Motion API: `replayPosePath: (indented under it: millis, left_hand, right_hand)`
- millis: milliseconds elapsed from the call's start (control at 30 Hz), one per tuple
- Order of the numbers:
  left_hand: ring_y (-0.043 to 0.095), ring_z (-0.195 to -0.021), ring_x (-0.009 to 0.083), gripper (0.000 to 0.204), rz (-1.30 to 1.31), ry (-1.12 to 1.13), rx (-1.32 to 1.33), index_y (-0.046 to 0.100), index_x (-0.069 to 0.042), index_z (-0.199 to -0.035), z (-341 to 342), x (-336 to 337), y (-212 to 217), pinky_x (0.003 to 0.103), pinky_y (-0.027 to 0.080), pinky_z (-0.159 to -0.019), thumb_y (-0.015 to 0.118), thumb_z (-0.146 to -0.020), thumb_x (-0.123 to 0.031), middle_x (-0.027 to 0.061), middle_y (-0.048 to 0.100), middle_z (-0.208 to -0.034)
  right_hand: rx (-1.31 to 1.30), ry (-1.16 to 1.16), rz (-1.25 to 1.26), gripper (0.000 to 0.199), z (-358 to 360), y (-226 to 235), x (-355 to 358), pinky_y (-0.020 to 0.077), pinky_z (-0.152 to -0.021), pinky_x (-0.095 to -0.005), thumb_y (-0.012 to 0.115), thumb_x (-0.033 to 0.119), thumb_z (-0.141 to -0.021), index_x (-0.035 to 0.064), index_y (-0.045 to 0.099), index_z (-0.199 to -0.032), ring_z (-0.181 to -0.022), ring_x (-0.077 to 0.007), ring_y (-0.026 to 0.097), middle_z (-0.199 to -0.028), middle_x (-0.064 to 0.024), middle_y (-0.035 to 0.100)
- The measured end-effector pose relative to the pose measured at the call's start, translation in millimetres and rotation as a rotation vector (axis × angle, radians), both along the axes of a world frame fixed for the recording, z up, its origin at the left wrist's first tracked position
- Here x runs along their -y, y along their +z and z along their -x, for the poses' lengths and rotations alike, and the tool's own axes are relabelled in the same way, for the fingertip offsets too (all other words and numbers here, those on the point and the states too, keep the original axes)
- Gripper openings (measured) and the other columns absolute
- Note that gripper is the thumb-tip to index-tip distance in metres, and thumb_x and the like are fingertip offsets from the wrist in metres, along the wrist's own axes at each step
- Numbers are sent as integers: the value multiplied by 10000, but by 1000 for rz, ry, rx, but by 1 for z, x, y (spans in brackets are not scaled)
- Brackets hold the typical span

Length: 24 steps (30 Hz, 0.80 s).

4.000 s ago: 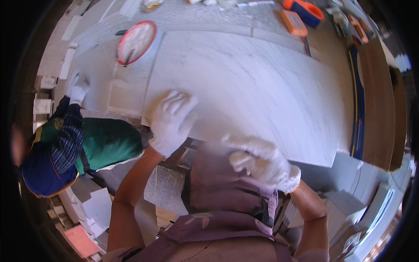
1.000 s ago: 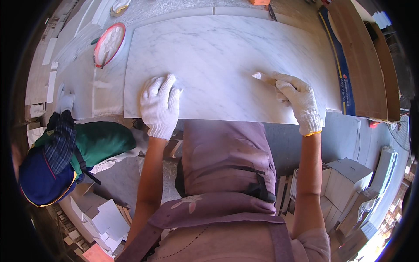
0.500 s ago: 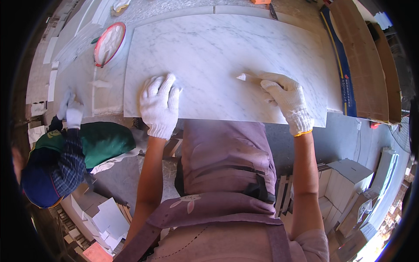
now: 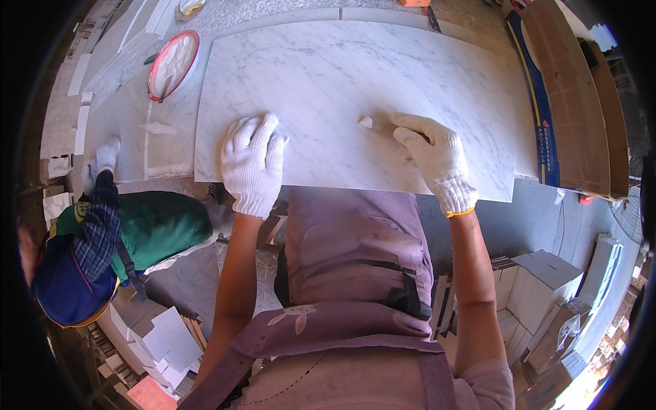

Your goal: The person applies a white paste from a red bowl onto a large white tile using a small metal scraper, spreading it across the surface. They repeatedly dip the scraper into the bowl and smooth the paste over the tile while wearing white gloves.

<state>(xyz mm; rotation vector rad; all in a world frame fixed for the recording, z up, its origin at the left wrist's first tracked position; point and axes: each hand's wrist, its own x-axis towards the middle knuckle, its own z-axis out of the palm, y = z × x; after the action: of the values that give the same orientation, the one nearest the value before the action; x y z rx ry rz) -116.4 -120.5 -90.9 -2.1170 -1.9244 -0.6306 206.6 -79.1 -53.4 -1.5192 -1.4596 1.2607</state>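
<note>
A white marble-patterned slab (image 4: 328, 75) with grey veins lies flat before me. My left hand (image 4: 253, 160), in a white knitted glove, rests on its near left part with the fingers lying forward and slightly apart. Over the right half, my right hand (image 4: 437, 154), gloved with a yellow cuff edge, is bent with thumb and fingers drawn together. Just left of its fingertips shows a small white tip (image 4: 366, 122), seemingly part of something held low against the slab. Its body is hard to make out among the shadow and veins.
A red-rimmed bowl (image 4: 173, 66) of white paste stands left of the slab, a tool in it. A cardboard box (image 4: 564, 96) is at right. A dark-bladed tool (image 4: 434, 19) lies beyond. At left a co-worker (image 4: 96, 253) in gloves bends over a bench. Stacked pieces (image 4: 540, 287) stand lower right.
My right hand has shifted left across the slab, and the small white tip has moved left with it. My left hand has barely moved. The co-worker's arm has moved left.
</note>
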Motion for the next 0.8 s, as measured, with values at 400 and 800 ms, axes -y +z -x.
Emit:
replayPosePath:
  millis: [400, 800]
  left_hand:
    - [627, -1316, 376, 370, 16, 13, 2, 781, -122, -1340, -2, -1, 2, 484, 476, -1159, 746, -1009, -286, 144, 727, -1315]
    - [623, -1329, 374, 364, 4, -2, 9, 778, -93, -1349, -2, -1, 2, 476, 472, -1169, 721, -1027, -252, 166, 722, -1342]
  right_hand:
    - [-104, -18, 108, 336, -12, 9, -2, 576, -705, -256, 723, 182, -1039, 25, 793, -1327, -772, -95, 705, -991, -48, 777]
    - [-44, -243, 68, 357, -35, -4, -22, 550, -745, -258, 731, 171, -1010, 16, 796, -1325, -803, -90, 691, -1035, -69, 806]
